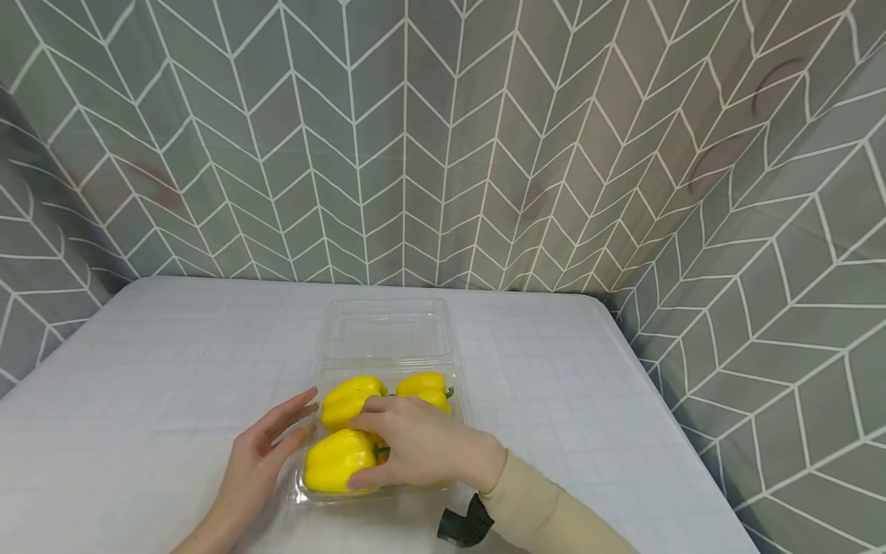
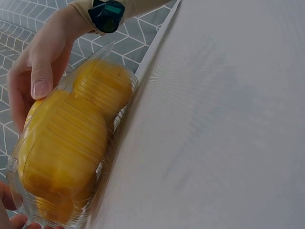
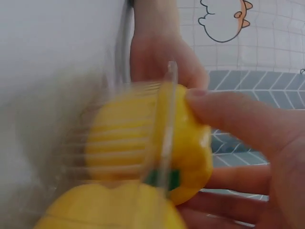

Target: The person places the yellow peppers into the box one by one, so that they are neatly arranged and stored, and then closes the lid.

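Note:
A clear plastic clamshell box [image 1: 299, 492] lies on the table with yellow bell peppers inside it. My right hand [image 1: 425, 442] reaches over the box and grips the front left bell pepper [image 1: 335, 468], thumb on its near side and fingers over its far side. In the right wrist view that bell pepper [image 3: 190, 138] shows a green stem behind the box wall. Behind it sit a back left pepper [image 1: 349, 396] and a back right pepper [image 1: 422, 383]; the front right corner is mostly hidden under my hand. My left hand [image 1: 259, 446] is at the box's left side, fingers loosely extended along the rim.
The box's lid [image 1: 388, 331] is folded back flat, away from me. A white cloth covers the table [image 1: 173, 369], and a grey curtain with white chevron lines [image 1: 443, 138] hangs behind it. A black device [image 1: 465, 525] is at my right wrist.

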Action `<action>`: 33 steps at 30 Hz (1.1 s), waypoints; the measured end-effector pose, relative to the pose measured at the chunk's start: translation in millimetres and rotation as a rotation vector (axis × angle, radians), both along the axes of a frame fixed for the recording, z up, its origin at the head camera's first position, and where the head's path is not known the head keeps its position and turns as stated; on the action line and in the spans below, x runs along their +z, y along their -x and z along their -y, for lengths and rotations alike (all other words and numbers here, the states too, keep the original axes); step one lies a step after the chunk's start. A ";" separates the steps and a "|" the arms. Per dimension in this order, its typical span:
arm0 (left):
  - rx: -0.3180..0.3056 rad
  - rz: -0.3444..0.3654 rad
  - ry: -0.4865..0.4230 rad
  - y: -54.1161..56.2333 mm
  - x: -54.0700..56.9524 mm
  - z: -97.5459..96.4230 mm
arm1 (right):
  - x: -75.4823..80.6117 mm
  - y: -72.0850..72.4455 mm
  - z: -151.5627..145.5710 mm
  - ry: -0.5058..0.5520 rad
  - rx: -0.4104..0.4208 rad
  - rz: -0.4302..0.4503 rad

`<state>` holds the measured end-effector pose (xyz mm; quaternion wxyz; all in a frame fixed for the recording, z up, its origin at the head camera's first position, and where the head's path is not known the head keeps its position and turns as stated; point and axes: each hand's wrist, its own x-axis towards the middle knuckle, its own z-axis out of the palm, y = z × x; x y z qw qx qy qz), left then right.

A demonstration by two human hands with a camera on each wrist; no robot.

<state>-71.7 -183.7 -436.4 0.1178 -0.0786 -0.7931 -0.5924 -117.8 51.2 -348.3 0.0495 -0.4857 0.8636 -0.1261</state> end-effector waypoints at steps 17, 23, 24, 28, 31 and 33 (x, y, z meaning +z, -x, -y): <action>0.006 0.051 -0.005 2.4 0.2 -4.1 | -19.4 20.8 -50.3 0.425 -0.018 0.074; -0.011 0.119 -0.015 2.2 4.7 -7.0 | -33.2 28.2 -81.5 0.615 -0.185 -0.021; -0.016 0.127 -0.017 2.1 5.5 -7.8 | -36.3 29.7 -86.7 0.639 -0.227 -0.030; -0.041 0.116 -0.027 3.9 6.8 -12.3 | -49.7 33.9 -104.9 0.693 -0.408 -0.040; -0.052 0.113 -0.049 8.2 5.4 -16.8 | -59.0 36.4 -114.2 0.706 -0.535 0.033; -0.048 0.131 -0.070 12.7 4.5 -19.9 | -64.2 37.2 -118.1 0.714 -0.609 0.109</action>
